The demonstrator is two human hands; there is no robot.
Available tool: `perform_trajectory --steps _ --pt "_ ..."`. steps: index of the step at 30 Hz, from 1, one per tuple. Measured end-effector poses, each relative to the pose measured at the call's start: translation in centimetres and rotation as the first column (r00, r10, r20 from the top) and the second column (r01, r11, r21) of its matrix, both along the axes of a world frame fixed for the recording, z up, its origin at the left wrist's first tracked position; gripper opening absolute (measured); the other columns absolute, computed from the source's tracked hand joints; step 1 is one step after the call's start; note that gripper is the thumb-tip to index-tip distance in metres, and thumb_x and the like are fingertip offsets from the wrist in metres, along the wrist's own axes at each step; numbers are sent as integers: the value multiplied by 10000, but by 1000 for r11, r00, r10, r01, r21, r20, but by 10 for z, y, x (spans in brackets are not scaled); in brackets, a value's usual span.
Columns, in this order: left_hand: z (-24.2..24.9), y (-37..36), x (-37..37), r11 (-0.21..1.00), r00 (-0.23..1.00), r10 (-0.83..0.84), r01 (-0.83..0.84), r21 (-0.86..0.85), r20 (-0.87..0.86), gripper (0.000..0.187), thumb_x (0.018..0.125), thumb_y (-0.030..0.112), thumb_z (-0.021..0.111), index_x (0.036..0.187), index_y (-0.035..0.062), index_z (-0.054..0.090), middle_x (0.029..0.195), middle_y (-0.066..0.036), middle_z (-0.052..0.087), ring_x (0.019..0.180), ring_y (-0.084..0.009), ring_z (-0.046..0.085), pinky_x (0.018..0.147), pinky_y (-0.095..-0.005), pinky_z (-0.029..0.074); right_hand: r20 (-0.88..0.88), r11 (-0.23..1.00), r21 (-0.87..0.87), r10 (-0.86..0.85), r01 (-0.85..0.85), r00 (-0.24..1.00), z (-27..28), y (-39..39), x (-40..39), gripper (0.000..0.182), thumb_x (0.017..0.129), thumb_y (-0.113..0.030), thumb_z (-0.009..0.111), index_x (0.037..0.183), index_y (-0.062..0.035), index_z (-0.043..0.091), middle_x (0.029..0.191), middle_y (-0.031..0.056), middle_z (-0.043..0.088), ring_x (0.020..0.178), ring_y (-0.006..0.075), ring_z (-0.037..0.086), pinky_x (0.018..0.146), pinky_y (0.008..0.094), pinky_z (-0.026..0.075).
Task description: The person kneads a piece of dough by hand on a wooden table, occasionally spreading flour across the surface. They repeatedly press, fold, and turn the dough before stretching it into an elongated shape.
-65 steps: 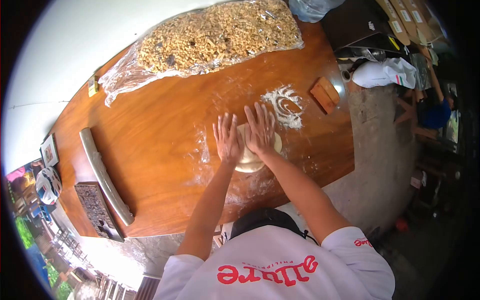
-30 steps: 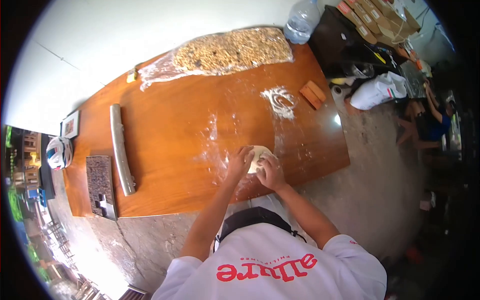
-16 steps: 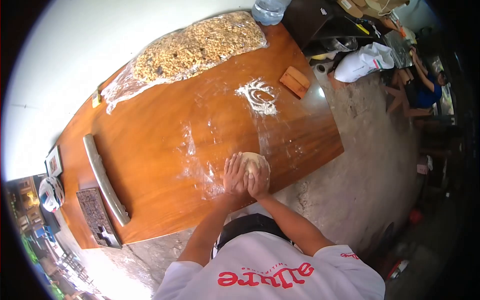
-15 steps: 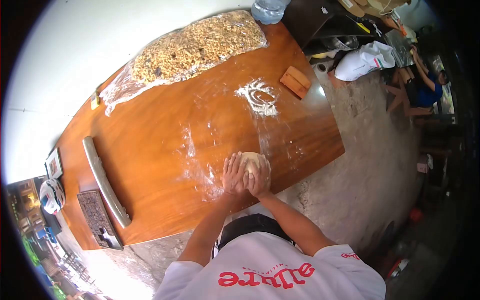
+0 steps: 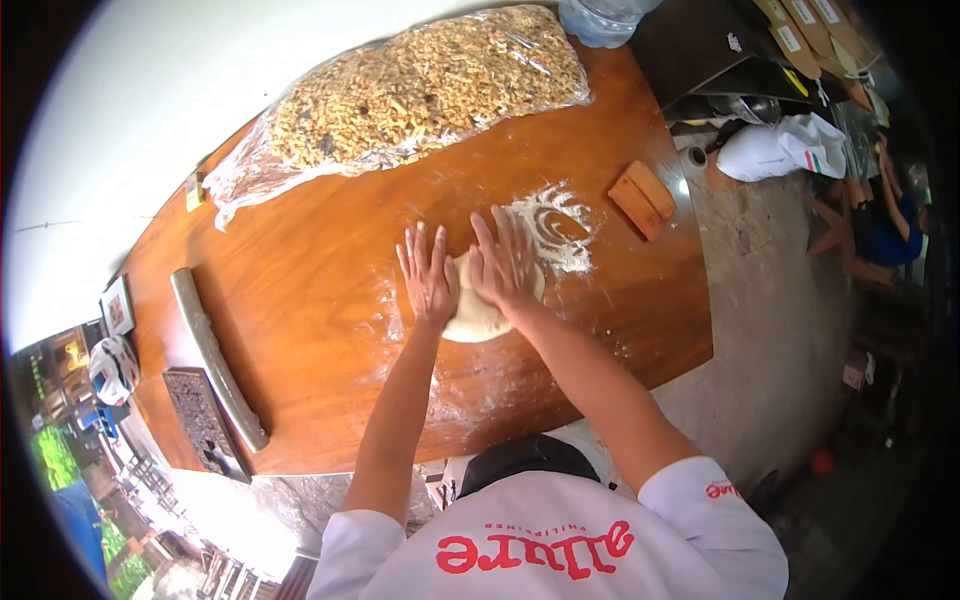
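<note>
Shift, latest: both my hands and the dough have gone forward, from close by the near edge of the surface to further in, near the flour. My arms now reach out longer.
Effect on dough: looks broader and less balled than it did, which I judge to be from my pressing.
Left hand: open, fingers spread and pointing away from me; inner side against the dough's left part, nothing gripped.
Right hand: open, laid flat over the dough's right part, fingers splayed past its far edge; nothing gripped.
Dough, place: on the surface, pale and rounded, bare towards me and partly hidden by my hands.
Flour: smeared white patch with a curved track, just beyond the dough to the right.
Dark panel: rough-faced, at the left near edge.
Long roll: greyish, lying beside the panel.
Wooden block: reddish brown, right of the flour.
Clear bag: large, full of golden pieces, along the far side.
Bottle: clear plastic, beyond the bag's right end, partly out of view.
Another person: far right, in blue, arms raised.
</note>
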State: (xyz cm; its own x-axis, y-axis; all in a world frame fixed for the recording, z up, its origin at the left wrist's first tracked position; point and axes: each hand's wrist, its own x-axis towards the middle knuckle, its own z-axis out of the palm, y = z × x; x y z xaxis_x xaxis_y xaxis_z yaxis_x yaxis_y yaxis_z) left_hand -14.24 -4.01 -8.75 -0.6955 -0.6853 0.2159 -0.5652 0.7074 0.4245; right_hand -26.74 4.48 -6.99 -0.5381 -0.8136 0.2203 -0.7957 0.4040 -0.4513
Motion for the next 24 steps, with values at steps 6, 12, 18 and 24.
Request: perform_trajectory --steps 6,12,18,24 --pt "2 30 -5 971 946 236 -236 26 -222 330 1021 199 501 1256 16 644 1383 -231 562 1360 -435 453 1146 -510 347 226 828 -516 378 -218 898 -54 -63 -56 244 998 -154 499 1148 -61 667 1195 157 653 1255 337 557 1100 455 396" --pt "18 126 18 853 840 500 -435 290 -211 290 1042 204 477 1050 -13 670 1031 -194 647 963 -394 560 860 -480 435 611 925 -331 57 189 790 32 -7 -69 284 1015 -177 476 1087 -10 694 1134 183 701 1111 346 640 970 395 493" --pt "-8 93 62 739 800 571 -405 538 -182 342 1008 306 550 1085 -19 625 1011 -218 637 927 -355 604 820 -469 469 212 953 -243 233 -180 949 -22 35 25 290 872 -392 652 945 -114 691 918 97 690 934 320 661 831 480 512" --pt "-1 88 57 894 810 360 -158 419 -463 504 1034 418 480 1268 -21 565 1093 -231 667 1016 -351 643 895 -448 495 406 964 78 201 -253 892 85 148 85 589 904 -269 663 1436 -77 502 1452 183 532 1291 360 558 1089 486 431"
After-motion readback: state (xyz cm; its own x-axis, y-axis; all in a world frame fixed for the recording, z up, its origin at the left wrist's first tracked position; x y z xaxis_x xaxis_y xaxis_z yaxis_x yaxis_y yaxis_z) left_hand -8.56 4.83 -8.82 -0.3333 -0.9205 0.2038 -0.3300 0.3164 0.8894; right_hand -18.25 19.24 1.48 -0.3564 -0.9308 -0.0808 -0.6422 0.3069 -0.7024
